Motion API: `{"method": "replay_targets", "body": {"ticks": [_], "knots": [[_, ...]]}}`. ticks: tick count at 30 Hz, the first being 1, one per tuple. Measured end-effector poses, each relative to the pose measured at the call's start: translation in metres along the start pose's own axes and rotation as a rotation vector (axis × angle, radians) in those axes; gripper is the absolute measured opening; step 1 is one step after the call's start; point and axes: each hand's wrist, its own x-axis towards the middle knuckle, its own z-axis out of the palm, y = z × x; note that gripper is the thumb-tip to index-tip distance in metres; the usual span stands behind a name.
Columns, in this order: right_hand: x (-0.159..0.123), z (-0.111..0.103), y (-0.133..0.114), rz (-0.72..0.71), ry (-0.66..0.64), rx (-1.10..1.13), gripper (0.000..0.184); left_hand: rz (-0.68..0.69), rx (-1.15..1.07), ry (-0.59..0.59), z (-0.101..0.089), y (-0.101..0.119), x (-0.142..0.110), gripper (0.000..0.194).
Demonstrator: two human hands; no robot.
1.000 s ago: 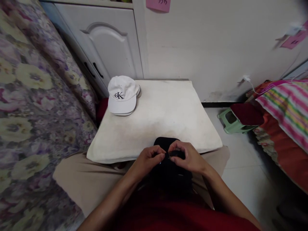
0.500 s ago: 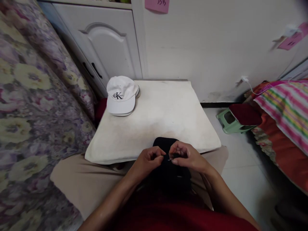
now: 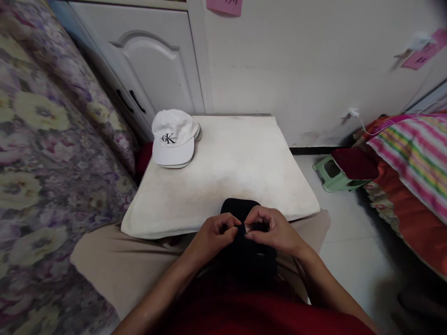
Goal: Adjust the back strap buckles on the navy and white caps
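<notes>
Black item (image 3: 244,261) seen at near edge of desk (image 3: 237,156), beneath left hand (image 3: 216,235) and right hand (image 3: 274,231); both grips narrowed, contents not discernible; white cap (image 3: 173,144) placed at desk's far left.

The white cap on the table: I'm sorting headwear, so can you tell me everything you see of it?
The white cap looks like soft, creased fabric, with a rounded crown and a wide, curved brim. Dark letters, a small C and larger K, mark its front. It sits crown up near the pale table's far left corner, brim towards the viewer. A pale edge shows beneath, perhaps a second cap's brim. Nobody is holding it.
</notes>
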Motion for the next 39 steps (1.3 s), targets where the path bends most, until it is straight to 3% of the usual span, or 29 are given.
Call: {"method": "replay_targets", "body": {"ticks": [6, 12, 21, 28, 39], "knots": [[-0.001, -0.003, -0.004, 0.029, -0.047, -0.040, 0.016, -0.025, -0.072, -0.095, -0.005, -0.006, 0.000, 0.025], [0.002, -0.005, -0.005, 0.021, -0.034, -0.109, 0.014, -0.102, -0.160, -0.086, -0.010, -0.012, 0.003, 0.015], [0.004, -0.007, 0.001, -0.005, -0.061, -0.033, 0.013, -0.034, -0.101, -0.036, -0.013, -0.018, 0.001, 0.053], [0.005, -0.007, 0.001, -0.001, -0.048, -0.053, 0.012, -0.021, 0.082, -0.052, -0.011, -0.016, 0.003, 0.032], [0.005, -0.008, 0.000, 0.034, -0.071, -0.004, 0.014, -0.020, 0.062, -0.049, -0.008, -0.013, 0.002, 0.024]]}}
